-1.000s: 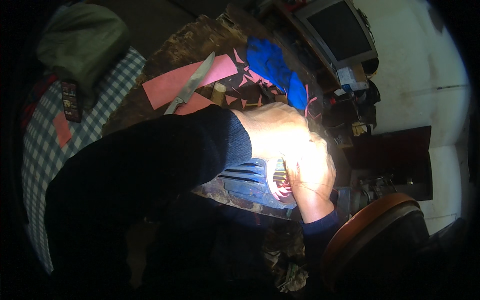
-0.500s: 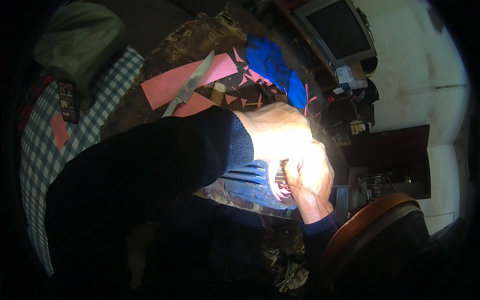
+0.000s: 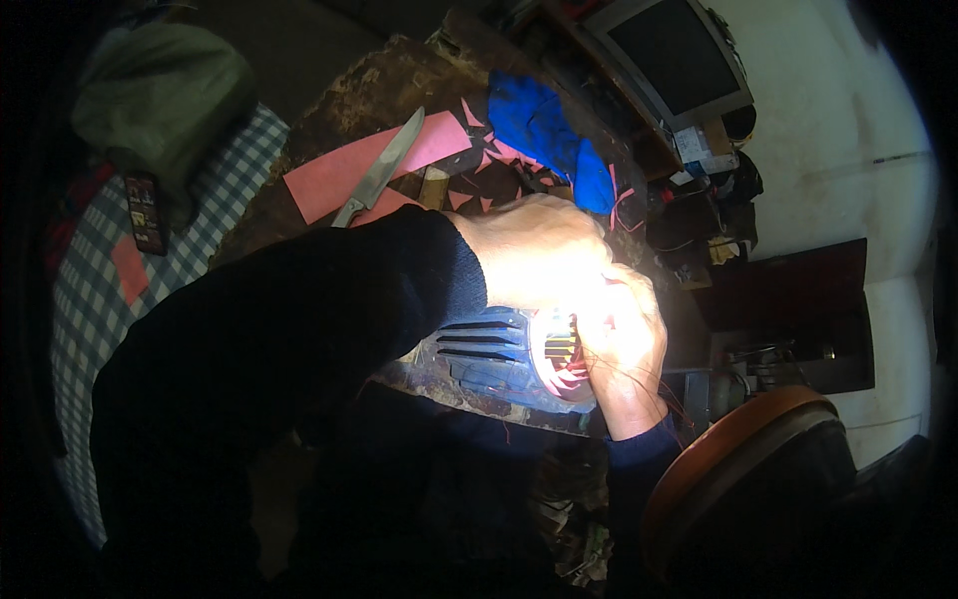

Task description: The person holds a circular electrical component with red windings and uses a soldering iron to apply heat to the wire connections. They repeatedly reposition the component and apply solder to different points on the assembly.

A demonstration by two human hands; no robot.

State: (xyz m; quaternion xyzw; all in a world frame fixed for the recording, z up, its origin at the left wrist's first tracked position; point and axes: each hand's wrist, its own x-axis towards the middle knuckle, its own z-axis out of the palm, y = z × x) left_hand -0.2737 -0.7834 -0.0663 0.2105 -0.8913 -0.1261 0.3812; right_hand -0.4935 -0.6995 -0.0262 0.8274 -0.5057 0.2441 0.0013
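Note:
On the worktable lies a blue finned motor housing (image 3: 489, 349), its round open end facing right. Pink paper pieces (image 3: 569, 381) and yellowish slots line the inside of that opening. My left hand (image 3: 539, 250) reaches across above the housing, its fingers curled down at the opening's far edge. Close against it, my right hand (image 3: 629, 344) is closed at the right side of the opening. Thin reddish copper wires (image 3: 654, 391) trail around the right hand and wrist. Strong glare washes out both hands' fingertips, so what they pinch is hidden.
Beyond my left arm, a knife (image 3: 384, 165) rests on a pink paper strip (image 3: 317, 188). Pink scraps and a blue cloth (image 3: 539, 115) lie farther back. A phone (image 3: 146, 215) sits on a checked cloth (image 3: 215, 195) at left. A round orange-rimmed object (image 3: 738, 439) stands at lower right.
My left hand has shifted slightly left and up, showing more of the opening's slots and pink lining. The right hand stays beside the opening, with its wires shifted.

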